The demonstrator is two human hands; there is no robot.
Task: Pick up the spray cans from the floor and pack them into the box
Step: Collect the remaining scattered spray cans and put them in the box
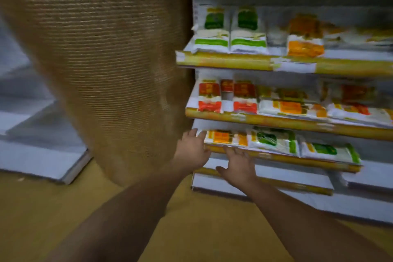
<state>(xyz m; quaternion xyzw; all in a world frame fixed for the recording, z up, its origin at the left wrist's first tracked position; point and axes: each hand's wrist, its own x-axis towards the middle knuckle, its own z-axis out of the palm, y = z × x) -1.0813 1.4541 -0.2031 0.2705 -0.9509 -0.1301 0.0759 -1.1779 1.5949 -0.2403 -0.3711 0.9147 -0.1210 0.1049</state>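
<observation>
While both reach shelfward, left hand [192,149], right hand [239,168], empty

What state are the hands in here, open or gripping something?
Both open. The left hand and right hand have fingers spread toward the lowest stocked shelf's edge, holding nothing. No spray cans are visible.

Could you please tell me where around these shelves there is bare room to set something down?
The tan floor before the shelf unit lies bare, bordered by the cardboard wall and the white base. The lowest shelf looks empty. Upper shelves are crowded with packets, where the left hand and right hand reach.
</observation>
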